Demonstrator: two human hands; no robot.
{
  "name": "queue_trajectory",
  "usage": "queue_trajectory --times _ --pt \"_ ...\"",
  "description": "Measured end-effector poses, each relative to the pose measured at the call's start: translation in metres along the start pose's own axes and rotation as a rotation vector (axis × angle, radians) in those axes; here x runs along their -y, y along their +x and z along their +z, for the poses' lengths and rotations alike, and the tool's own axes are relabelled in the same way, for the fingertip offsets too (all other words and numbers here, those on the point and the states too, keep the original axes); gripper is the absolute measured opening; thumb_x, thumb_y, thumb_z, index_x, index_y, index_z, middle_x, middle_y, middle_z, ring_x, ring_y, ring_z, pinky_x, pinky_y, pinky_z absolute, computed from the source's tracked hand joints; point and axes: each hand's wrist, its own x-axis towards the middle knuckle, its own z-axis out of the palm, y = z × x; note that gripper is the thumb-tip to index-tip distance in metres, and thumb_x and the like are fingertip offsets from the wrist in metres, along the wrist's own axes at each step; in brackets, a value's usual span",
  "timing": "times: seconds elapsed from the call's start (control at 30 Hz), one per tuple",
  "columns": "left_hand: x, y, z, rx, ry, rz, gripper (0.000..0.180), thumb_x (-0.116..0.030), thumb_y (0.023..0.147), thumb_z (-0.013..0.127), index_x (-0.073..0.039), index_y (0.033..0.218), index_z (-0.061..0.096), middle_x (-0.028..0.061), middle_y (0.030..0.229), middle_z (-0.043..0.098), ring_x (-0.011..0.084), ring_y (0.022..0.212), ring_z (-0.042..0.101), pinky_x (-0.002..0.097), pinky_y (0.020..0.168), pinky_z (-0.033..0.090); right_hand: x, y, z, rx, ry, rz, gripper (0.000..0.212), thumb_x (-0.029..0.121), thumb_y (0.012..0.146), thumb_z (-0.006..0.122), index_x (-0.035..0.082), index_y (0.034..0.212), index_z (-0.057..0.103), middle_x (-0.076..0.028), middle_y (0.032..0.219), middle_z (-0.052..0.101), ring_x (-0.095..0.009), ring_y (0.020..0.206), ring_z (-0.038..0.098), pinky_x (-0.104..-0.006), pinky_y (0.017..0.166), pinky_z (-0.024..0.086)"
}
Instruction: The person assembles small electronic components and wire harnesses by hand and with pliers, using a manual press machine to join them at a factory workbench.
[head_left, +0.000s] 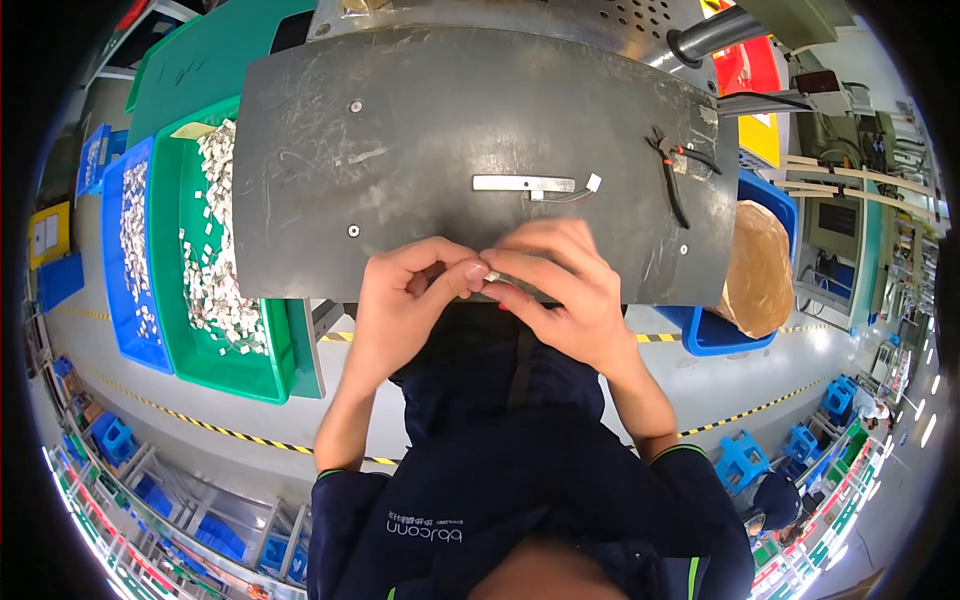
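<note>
Over the near edge of the dark work plate [420, 150], my two hands meet. My left hand [412, 297] is closed, thumb and forefinger pinched together. Against it my right hand [568, 283] is pinched too, its upper fingers slightly smeared by motion. Between the fingertips shows a small white connector [492, 276], mostly covered by the fingers. Beyond the hands a silvery metal bar [505, 183] lies across the plate. Beside its right end rests a wired white connector piece [593, 183] with thin leads. Farther right lie cutting pliers [673, 180] with dark and orange handles.
To the left stand a green bin [282, 360] and a blue bin [155, 300], both with many small white connectors. On the right a brown bag [757, 270] sits in a blue crate [707, 335]. A metal post [715, 38] rises at the far right.
</note>
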Motion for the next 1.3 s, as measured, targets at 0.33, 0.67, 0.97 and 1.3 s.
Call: queue_trajectory --times 0.33,0.67,0.97,1.3 --pt "0.001 0.033 0.013 -0.060 0.448 0.316 0.008 -0.001 0.092 0.077 0.000 0.099 0.078 0.0122 0.095 0.076 0.0212 0.086 0.074 0.0328 0.078 0.057 -0.014 -0.020 0.010 -0.111 0.848 0.767 0.017 -0.006 0.096 0.074 -0.009 0.113 0.072 -0.016 0.099 0.079 -0.020 0.085 0.077 -0.0308 0.079 0.063" --pt "0.036 0.064 0.020 -0.248 0.552 0.546 0.016 -0.003 0.083 0.085 -0.003 0.098 0.081 0.0073 0.095 0.075 0.0271 0.092 0.072 0.0443 0.101 0.057 -0.029 -0.011 0.008 -0.349 0.705 0.908 0.016 -0.009 0.096 0.072 -0.009 0.111 0.072 -0.018 0.098 0.079 -0.024 0.088 0.079 -0.0323 0.080 0.065" --pt "0.035 0.066 0.025 -0.250 0.511 0.481 0.019 -0.006 0.082 0.086 -0.004 0.099 0.079 0.0101 0.093 0.077 0.0300 0.091 0.072 0.0440 0.103 0.056 -0.034 0.000 0.012 -0.352 0.826 0.935 0.013 -0.016 0.093 0.065 -0.006 0.100 0.061 -0.020 0.094 0.078 -0.026 0.083 0.079 -0.0345 0.076 0.066" --pt "0.032 0.062 0.023 -0.268 0.404 0.328 0.026 -0.003 0.081 0.086 -0.004 0.104 0.076 0.0095 0.102 0.078 0.0255 0.095 0.074 0.0374 0.089 0.058 -0.039 0.004 0.008 -0.333 0.795 0.927 0.018 -0.014 0.093 0.067 -0.002 0.098 0.055 -0.022 0.093 0.078 -0.025 0.082 0.079 -0.0349 0.074 0.065"
